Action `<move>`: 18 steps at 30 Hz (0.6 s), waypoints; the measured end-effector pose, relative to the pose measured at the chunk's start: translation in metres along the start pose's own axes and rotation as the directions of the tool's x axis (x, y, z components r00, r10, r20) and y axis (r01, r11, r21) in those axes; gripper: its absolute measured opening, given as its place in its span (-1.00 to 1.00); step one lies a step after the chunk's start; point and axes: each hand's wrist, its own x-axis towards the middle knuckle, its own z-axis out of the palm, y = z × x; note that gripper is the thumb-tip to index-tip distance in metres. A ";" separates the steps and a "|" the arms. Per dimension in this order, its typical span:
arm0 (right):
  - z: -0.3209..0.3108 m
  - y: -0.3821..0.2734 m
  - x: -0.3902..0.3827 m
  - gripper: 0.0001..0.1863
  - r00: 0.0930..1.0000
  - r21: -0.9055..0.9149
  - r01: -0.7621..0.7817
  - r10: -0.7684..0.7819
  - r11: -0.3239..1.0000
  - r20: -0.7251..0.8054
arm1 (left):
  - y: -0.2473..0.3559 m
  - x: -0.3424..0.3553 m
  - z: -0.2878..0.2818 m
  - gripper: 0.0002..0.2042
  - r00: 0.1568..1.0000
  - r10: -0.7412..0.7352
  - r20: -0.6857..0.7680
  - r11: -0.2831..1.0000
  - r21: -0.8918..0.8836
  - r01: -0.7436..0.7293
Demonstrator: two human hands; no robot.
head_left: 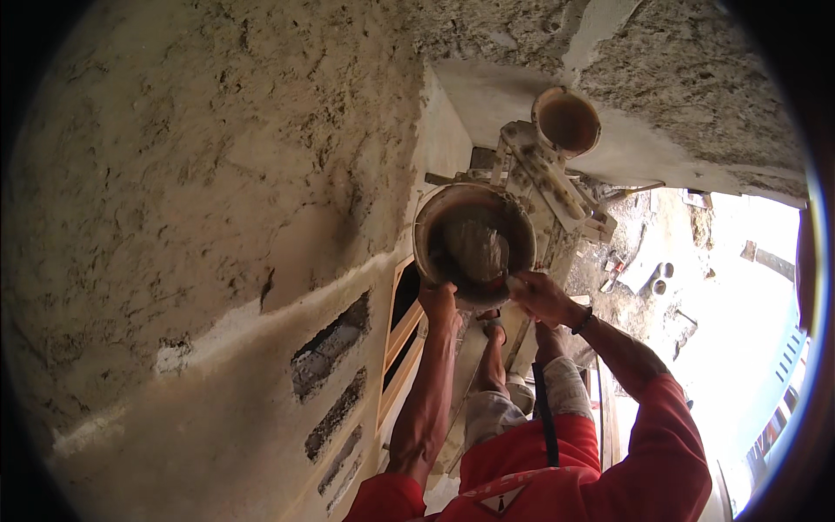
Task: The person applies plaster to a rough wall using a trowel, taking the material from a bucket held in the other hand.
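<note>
A round bucket with wet grey mortar inside is in front of me, near the wall. My left hand is closed on its near rim. At the near right of the bucket, my right hand is closed round what looks like a trowel handle, mostly hidden by the fingers. The trowel's mortar-coated blade reaches into the bucket, with a lump of grey mortar at it.
A rough plastered wall fills the left, with several recessed slots lower down. Beyond the bucket are mortar-stained planks and a second bucket. My feet stand on a narrow board, with bright ground far below right.
</note>
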 end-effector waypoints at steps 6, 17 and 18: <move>0.011 -0.064 -0.005 -0.60 0.959 0.361 0.244 -0.167 0.900 -0.230 | -0.034 0.027 -0.039 -0.46 0.995 -0.066 -0.072 0.992 -0.114 0.058; -0.002 -0.090 0.160 -0.58 0.362 0.020 0.677 -0.309 0.736 -0.879 | -0.086 -0.013 -0.150 -0.38 0.946 -0.096 -0.311 0.994 0.014 0.105; 0.008 -0.089 0.184 -0.59 0.300 -0.014 0.668 -0.287 0.744 -0.910 | -0.099 -0.016 -0.166 -0.39 0.937 -0.098 -0.334 0.993 0.023 0.112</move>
